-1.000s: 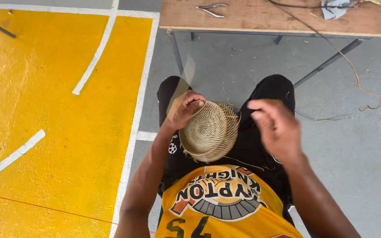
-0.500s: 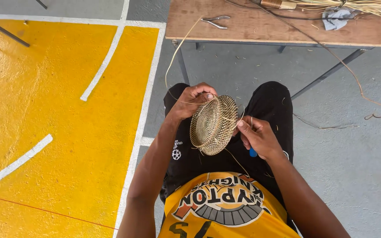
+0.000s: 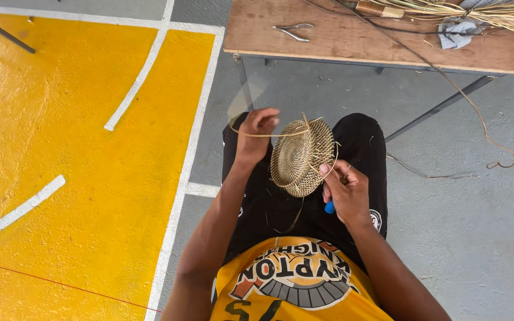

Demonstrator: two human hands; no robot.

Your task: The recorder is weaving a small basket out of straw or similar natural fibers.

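A small round woven basket of pale tan straw [image 3: 301, 157] sits above the person's lap, near the middle of the scene. It is tilted on edge, its coiled, ribbed outer side turned to the left and towards the camera, its rim facing right and far. The weave runs in tight concentric rings from a small centre out to the edge. A thin loose strand of the same straw [image 3: 263, 134] leaves the far rim and arcs leftwards. Short stray fibre ends stick out along the right rim. A small blue tool handle [image 3: 329, 207] shows just below the basket's near right edge.
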